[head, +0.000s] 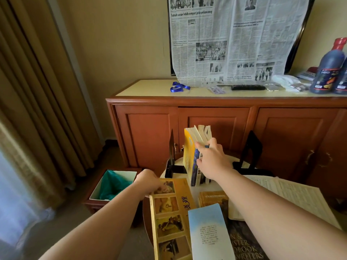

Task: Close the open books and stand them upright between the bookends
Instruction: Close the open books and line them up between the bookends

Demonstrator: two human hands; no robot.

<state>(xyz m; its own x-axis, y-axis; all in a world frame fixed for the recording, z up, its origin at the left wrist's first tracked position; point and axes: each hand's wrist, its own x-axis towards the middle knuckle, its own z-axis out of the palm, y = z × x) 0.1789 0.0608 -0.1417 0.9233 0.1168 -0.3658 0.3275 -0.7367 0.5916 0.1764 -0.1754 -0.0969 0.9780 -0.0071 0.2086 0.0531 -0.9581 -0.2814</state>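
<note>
- the right hand (212, 160) has its fingers curled over the top edges of the standing books (197, 147) and the thumb lower on a spine, so it holds the row together and steady.
- the left hand (150, 182) rests its fingers on the far corner of the yellow picture-cover book (169, 218), which lies flat and closed on the small table; the fingertips seem to curl a little around the edge, but if it is a true grip i cannot tell.
- the standing row has about four books, with a yellow one on the left side. they lean slightly to the right and stand between the left bookend (171, 156) and the right bookend (251, 151), both black. the row is nearer to the left one, and a wide gap stays before the right one.
- still on the table: a pale blue booklet (208, 233), a small brown book (212, 199), a dark book with large letters (244, 244), and an open book with printed pages (293, 192) under the right forearm.
- i judge the step in hand is adding the next closed book to the row, so the task is about half done.
- the next move asks to lift the yellow picture-cover book, turn it upright, and slide it beside the row while the right hand prevents the row from falling.
</note>
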